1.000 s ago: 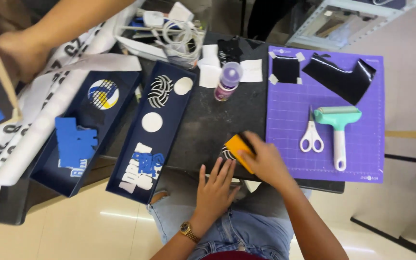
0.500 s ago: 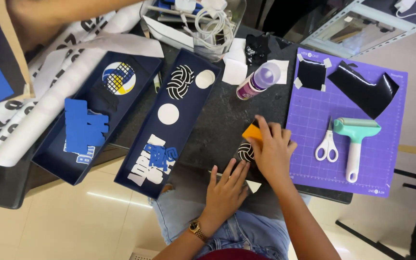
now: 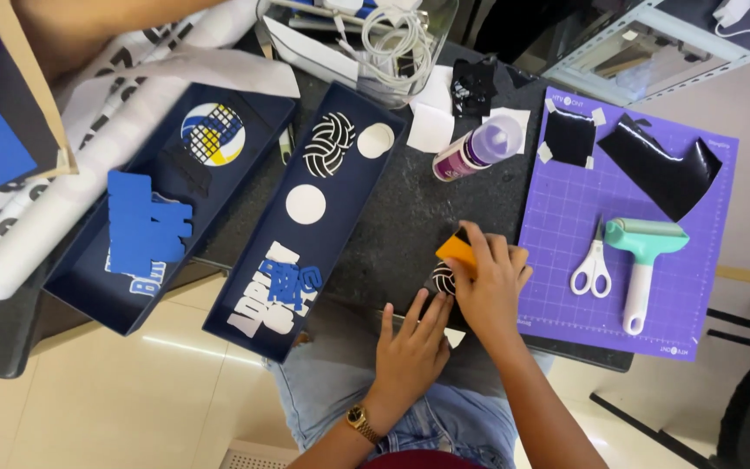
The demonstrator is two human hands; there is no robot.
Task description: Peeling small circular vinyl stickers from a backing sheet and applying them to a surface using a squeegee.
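My right hand [image 3: 488,282] grips an orange scraper card [image 3: 457,250] and presses it on a small round black-and-white volleyball sticker [image 3: 443,280] lying on the dark table [image 3: 401,217]. My left hand [image 3: 411,347], with a gold watch on the wrist, lies flat with fingers spread just below the sticker and holds its backing down. A white scrap of paper [image 3: 454,337] peeks out between the two hands.
A purple cutting mat [image 3: 696,260] on the right carries scissors [image 3: 592,267], a teal roller [image 3: 644,265] and black vinyl pieces [image 3: 661,165]. A glue bottle [image 3: 477,148] lies above my hands. Two navy trays [image 3: 245,321] with cutouts sit to the left. Another person's arm reaches in top left.
The view has shifted, so everything sits lower and further right in the frame. My right hand has pushed the orange card a little across the sticker; my left hand stays pressed flat.
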